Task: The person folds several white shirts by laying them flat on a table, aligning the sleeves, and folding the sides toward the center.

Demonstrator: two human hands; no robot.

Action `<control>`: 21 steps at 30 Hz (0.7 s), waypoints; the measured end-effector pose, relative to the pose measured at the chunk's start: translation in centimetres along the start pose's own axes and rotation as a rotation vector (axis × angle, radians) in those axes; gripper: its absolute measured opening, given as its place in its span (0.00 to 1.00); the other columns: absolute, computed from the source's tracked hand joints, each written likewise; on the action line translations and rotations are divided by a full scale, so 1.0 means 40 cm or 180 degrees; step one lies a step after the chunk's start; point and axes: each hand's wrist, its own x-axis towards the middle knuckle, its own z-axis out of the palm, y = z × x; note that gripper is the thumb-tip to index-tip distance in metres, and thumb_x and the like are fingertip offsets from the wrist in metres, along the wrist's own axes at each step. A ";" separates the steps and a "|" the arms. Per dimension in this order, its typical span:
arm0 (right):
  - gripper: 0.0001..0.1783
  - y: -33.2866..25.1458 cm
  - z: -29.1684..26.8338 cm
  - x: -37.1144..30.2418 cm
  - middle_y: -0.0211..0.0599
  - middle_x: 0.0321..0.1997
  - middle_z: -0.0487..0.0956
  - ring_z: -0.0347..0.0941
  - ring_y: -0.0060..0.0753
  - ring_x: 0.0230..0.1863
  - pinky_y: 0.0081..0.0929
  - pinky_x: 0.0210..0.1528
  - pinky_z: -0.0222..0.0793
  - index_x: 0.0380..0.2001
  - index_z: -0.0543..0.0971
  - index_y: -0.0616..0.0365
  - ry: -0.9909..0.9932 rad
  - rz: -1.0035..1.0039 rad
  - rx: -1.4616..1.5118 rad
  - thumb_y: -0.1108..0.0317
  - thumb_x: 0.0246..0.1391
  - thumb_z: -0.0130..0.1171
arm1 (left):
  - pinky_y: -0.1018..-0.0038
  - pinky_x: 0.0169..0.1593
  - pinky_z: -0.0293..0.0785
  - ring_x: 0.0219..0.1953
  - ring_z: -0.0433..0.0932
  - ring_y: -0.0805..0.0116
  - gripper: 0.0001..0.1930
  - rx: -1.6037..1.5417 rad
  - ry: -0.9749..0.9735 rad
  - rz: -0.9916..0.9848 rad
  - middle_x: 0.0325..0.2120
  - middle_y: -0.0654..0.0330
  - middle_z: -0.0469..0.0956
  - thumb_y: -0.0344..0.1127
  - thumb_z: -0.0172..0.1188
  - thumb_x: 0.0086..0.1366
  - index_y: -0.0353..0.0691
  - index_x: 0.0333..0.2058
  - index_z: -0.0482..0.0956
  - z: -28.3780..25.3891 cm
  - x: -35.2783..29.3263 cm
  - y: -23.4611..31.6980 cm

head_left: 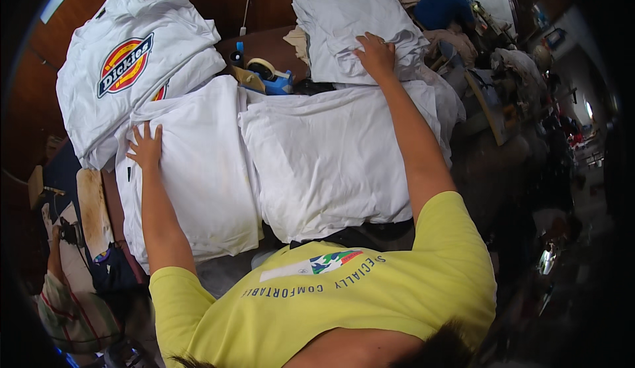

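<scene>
My left hand (145, 146) lies with fingers spread on the left edge of a white T-shirt (198, 163), spread over a pile in front of me. My right hand (376, 56) reaches far forward and rests, fingers apart, on the near part of a tall stack of folded white shirts (350, 11). Between my arms is another white garment pile (324, 150), laid smooth with a few wrinkles. At the far left a heap of white T-shirts (145, 44) shows a round red, yellow and blue print.
Behind the piles stands a blue tape dispenser (278, 82) with a roll of tape (262, 68). A person in a blue shirt (442, 7) sits at the far right among cloth heaps. Another person's striped sleeve (76, 312) is at the lower left, near a worn board (94, 209).
</scene>
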 end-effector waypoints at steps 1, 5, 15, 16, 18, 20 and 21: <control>0.16 -0.018 -0.017 0.020 0.30 0.47 0.74 0.67 0.38 0.50 0.45 0.51 0.55 0.38 0.76 0.45 -0.0127 0.0027 0.0067 0.54 0.46 0.55 | 0.40 0.57 0.37 0.60 0.48 0.43 0.34 0.0003 -0.0044 -0.0046 0.63 0.64 0.44 0.70 0.34 0.55 0.68 0.59 0.52 -0.001 0.001 -0.011; 0.13 0.016 -0.045 0.100 0.34 0.35 0.78 0.72 0.42 0.42 0.35 0.47 0.57 0.31 0.78 0.46 -0.0562 0.1573 0.1276 0.52 0.48 0.54 | 0.35 0.54 0.37 0.62 0.41 0.43 0.30 -0.0088 -0.0135 -0.0357 0.63 0.62 0.42 0.62 0.44 0.56 0.68 0.58 0.54 -0.047 -0.016 0.013; 0.18 0.155 -0.150 0.114 0.27 0.32 0.74 0.65 0.17 0.35 0.17 0.40 0.60 0.38 0.74 0.66 0.1064 0.1338 0.4461 0.60 0.52 0.56 | 0.70 0.55 0.56 0.53 0.63 0.61 0.19 -0.4799 -0.0098 0.2100 0.46 0.59 0.70 0.39 0.58 0.56 0.44 0.47 0.72 -0.144 -0.340 0.511; 0.17 0.142 -0.190 0.091 0.26 0.33 0.74 0.64 0.16 0.34 0.15 0.39 0.59 0.37 0.75 0.64 0.0966 0.1042 0.4358 0.59 0.53 0.54 | 0.71 0.54 0.58 0.53 0.63 0.65 0.19 -0.5306 -0.1135 0.1870 0.45 0.62 0.70 0.42 0.55 0.59 0.43 0.48 0.70 -0.168 -0.387 0.558; 0.16 0.073 -0.313 0.023 0.26 0.32 0.74 0.65 0.16 0.33 0.15 0.39 0.59 0.36 0.75 0.64 0.0701 0.0532 0.4142 0.60 0.54 0.53 | 0.59 0.52 0.60 0.54 0.60 0.63 0.26 -0.6207 -0.2779 0.1155 0.54 0.60 0.60 0.51 0.49 0.62 0.48 0.55 0.60 -0.213 -0.455 0.611; 0.16 0.001 -0.452 -0.098 0.27 0.32 0.73 0.64 0.17 0.33 0.15 0.38 0.59 0.36 0.74 0.64 0.0032 0.0143 0.3897 0.60 0.56 0.50 | 0.50 0.52 0.60 0.55 0.59 0.54 0.34 -0.6932 -0.3544 0.0784 0.56 0.55 0.56 0.61 0.47 0.58 0.48 0.57 0.56 -0.225 -0.479 0.627; 0.17 0.022 -0.478 -0.178 0.32 0.36 0.74 0.68 0.21 0.36 0.17 0.38 0.61 0.38 0.73 0.66 -0.0522 -0.0578 0.4175 0.60 0.56 0.49 | 0.46 0.52 0.59 0.57 0.57 0.52 0.36 -0.7289 -0.4014 0.0522 0.56 0.53 0.54 0.63 0.48 0.56 0.48 0.57 0.56 -0.233 -0.491 0.631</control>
